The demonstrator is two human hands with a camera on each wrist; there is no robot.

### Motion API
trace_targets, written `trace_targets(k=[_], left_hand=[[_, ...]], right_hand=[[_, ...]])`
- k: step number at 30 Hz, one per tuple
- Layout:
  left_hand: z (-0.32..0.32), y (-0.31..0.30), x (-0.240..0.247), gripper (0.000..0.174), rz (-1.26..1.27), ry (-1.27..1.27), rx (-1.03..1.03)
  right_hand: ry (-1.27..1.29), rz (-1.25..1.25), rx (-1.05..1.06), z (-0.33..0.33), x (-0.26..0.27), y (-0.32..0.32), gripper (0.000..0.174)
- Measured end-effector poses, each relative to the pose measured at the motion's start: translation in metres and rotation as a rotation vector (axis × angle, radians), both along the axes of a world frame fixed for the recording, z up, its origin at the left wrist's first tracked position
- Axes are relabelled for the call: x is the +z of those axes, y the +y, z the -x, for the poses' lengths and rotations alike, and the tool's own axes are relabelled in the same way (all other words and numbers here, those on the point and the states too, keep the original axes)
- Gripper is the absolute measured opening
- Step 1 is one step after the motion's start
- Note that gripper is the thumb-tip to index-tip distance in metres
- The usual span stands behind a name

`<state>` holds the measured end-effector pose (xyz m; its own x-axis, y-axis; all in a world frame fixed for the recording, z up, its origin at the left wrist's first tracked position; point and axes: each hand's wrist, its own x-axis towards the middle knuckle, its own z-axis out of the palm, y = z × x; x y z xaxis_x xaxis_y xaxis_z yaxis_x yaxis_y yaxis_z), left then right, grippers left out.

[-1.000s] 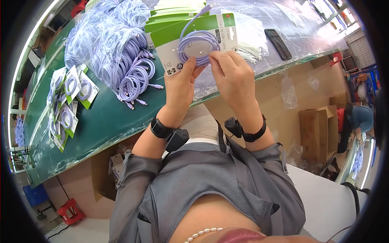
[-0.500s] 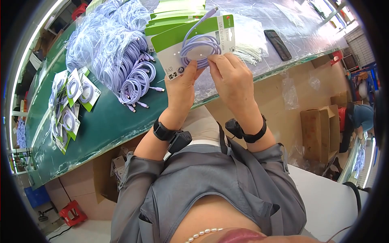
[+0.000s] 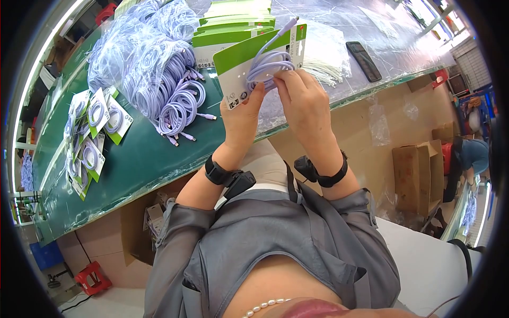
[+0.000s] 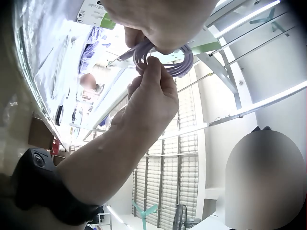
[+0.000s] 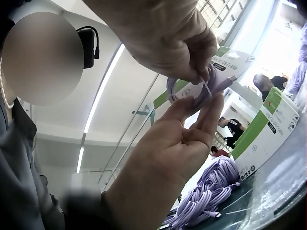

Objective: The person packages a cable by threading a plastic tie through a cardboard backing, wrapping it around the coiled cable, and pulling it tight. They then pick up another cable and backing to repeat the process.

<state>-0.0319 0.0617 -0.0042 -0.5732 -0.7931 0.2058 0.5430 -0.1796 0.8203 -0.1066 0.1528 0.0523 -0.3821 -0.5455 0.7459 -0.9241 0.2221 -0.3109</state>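
Note:
Before the chest, my left hand (image 3: 240, 122) holds a white and green printed card (image 3: 231, 79) together with a coiled lilac USB-C cable (image 3: 258, 64). Its thumb presses the lower part of the coil against the card, while one cable plug sticks up past the card's top edge. My right hand (image 3: 305, 100) is at the coil's lower right, thumb and fingertips pinched together. From the right wrist view, a thin white tie (image 5: 207, 88) runs from those fingertips across the coil. Part of the coil lies hidden behind the fingers.
A big heap of lilac cables (image 3: 159, 90) in clear plastic lies left, with carded cables (image 3: 95, 114) beyond it. Behind the held card are stacked cards (image 3: 233, 38), white ties (image 3: 326, 71) and a phone (image 3: 363, 61). A cardboard box (image 3: 411, 177) stands on the floor at right.
The card and coil have shifted slightly right and down, and the card has turned so its printed right side shows less. My right hand stays pinched at the coil with little movement.

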Motion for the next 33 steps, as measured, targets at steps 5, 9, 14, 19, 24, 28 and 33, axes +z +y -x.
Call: trace_targets(k=[5,9,14,19,24,28,33], left_hand=[[-0.003,0.007,-0.001,0.015,0.208,-0.153,0.131],[-0.008,-0.003,-0.018,0.014,0.416,-0.226,0.118],[0.003,-0.005,-0.036,0.013,-0.064,-0.159,-0.021],[0.002,-0.011,-0.039,0.017,-0.014,-0.117,-0.010],[-0.013,-0.001,-0.028,0.021,0.191,-0.372,0.035],[-0.015,-0.013,-0.018,0.025,-0.233,-0.050,-0.182],[-0.034,-0.016,0.006,0.029,-0.358,0.049,-0.293]], right_hand=[[0.052,-0.050,0.027,0.005,-0.004,-0.004,0.009],[0.032,-0.084,0.079,0.004,-0.021,-0.007,0.006],[-0.121,-0.136,0.077,0.004,-0.040,-0.014,0.005],[-0.028,-0.110,0.037,-0.002,-0.024,-0.019,0.008],[0.000,-0.147,0.019,-0.002,-0.028,-0.021,0.008],[-0.318,-0.039,0.214,0.010,-0.029,-0.011,0.011],[-0.902,0.250,0.251,0.060,-0.047,0.021,0.016]])
